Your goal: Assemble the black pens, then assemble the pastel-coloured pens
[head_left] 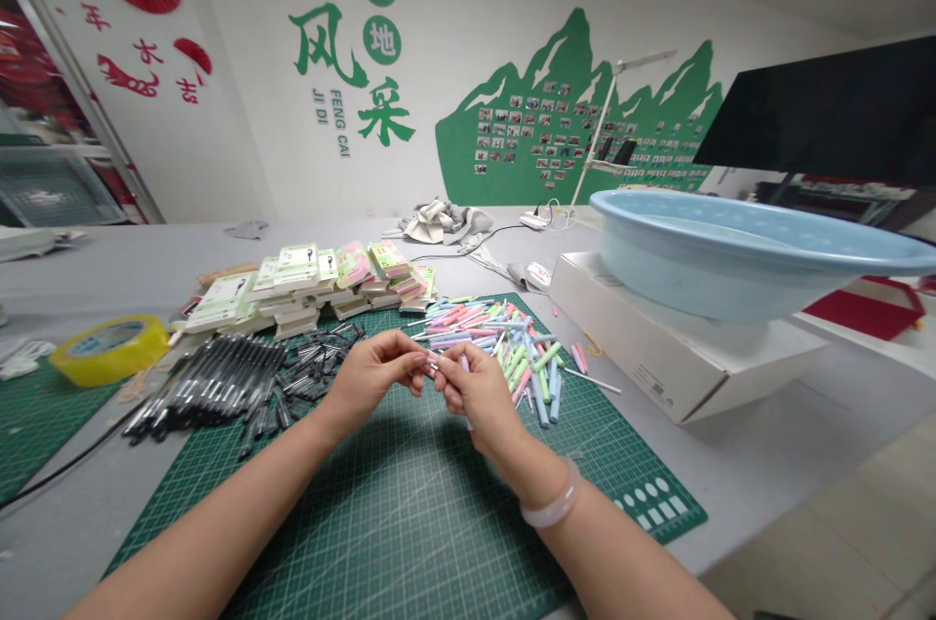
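My left hand (pixel 387 368) and my right hand (pixel 479 394) meet fingertip to fingertip above the green cutting mat (pixel 380 513). Between their pinched fingers is a small pale pen part (pixel 433 364), mostly covered. A lilac pen piece (pixel 465 364) also sticks out of my right hand, its lower end showing below the fingers. Just beyond and right of my hands lies a loose pile of pastel pen parts (pixel 516 347) in blue, green, pink and lilac. Left of my left hand, black pens (pixel 219 381) lie in a row, beside a heap of short black pen parts (pixel 314 367).
Stacked small boxes (pixel 292 274) stand behind the black pens. A yellow tape roll (pixel 109 350) lies at the left. At the right, a light blue basin (pixel 731 259) rests on a white box (pixel 658 347). Cloths (pixel 446 222) and a cable lie at the back.
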### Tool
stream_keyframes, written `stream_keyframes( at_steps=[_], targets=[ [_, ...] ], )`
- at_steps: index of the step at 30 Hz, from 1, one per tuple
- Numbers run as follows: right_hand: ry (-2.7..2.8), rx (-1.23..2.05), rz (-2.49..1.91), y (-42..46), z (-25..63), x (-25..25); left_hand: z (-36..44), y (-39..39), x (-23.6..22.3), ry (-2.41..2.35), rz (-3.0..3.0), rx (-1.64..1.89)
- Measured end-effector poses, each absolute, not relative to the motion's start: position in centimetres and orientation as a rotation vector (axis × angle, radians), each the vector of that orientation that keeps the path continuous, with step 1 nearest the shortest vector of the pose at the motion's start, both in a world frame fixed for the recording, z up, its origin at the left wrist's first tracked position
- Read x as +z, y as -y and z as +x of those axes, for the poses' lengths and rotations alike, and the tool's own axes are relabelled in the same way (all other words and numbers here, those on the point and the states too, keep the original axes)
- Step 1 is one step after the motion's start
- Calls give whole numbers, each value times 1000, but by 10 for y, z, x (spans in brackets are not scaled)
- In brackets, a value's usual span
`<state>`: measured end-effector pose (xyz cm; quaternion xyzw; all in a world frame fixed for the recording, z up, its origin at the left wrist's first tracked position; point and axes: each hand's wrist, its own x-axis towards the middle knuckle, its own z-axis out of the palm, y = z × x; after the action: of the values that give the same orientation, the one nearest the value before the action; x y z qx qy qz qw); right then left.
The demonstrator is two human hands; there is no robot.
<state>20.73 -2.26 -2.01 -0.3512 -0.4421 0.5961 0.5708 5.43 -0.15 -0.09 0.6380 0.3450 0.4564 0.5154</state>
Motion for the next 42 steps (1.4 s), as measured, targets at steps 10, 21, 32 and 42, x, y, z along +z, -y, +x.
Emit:
stream_keyframes(
  at_steps=[10, 21, 32, 42],
  targets=[
    [972, 1458, -756, 21, 204, -23, 55, -2, -7, -788, 1458, 1087],
    [858, 1521, -685, 17, 204, -29, 61, 1, -6, -804, 1491, 1121],
    [735, 1556, -591, 13, 209, -28, 45, -5, 9, -857, 1528, 1164],
    [587, 1568, -603, 3, 219, -30, 47, 3, 20, -875, 1640, 1112]
  ],
)
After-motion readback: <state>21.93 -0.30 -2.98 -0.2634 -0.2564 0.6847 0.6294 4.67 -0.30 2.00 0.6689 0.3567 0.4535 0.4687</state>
